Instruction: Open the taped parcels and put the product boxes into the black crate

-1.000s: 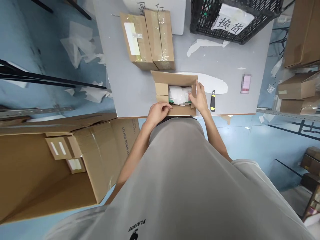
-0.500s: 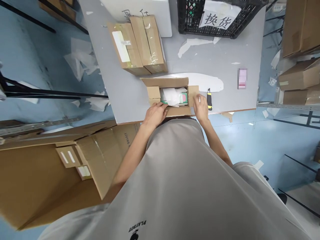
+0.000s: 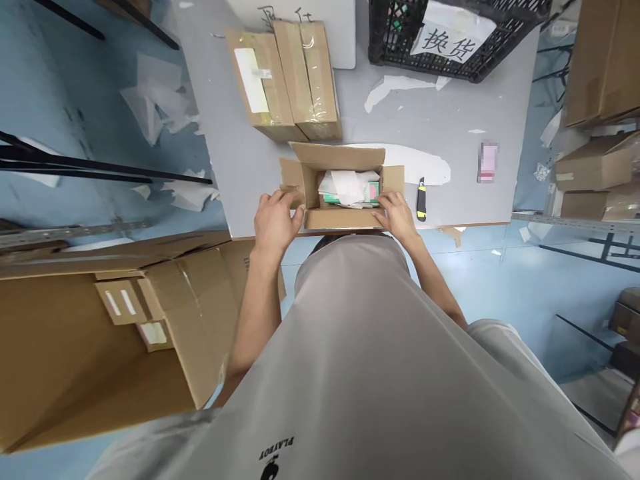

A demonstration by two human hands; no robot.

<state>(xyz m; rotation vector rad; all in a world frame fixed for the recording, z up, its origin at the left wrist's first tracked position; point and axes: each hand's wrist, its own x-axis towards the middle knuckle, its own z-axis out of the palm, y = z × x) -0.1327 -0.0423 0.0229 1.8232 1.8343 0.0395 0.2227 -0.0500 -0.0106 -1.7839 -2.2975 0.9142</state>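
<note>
A small cardboard box [image 3: 345,219] sits at the table's near edge with its flaps spread. Inside it lie crumpled white paper [image 3: 347,185] and a green-and-pink packet [image 3: 373,191], partly covered by the paper. My left hand [image 3: 275,223] is at the box's left side, with fingers and thumb closed about the left flap [image 3: 291,175]. At the near right corner, my right hand [image 3: 397,217] grips the box edge, its thumb outside the near flap. A black-and-yellow utility knife [image 3: 421,201] lies just right of that hand.
Two taped cartons [image 3: 307,80] stand behind the box. At the back is a black plastic crate [image 3: 450,40] with a paper sign. A blurred pink item [image 3: 488,161] lies at the right of the table [image 3: 465,107]. A large open carton [image 3: 200,300] stands at lower left.
My left hand has moved left from the near wall to the left flap, which now leans further outward. My right hand has shifted from the right flap to the near right corner.
</note>
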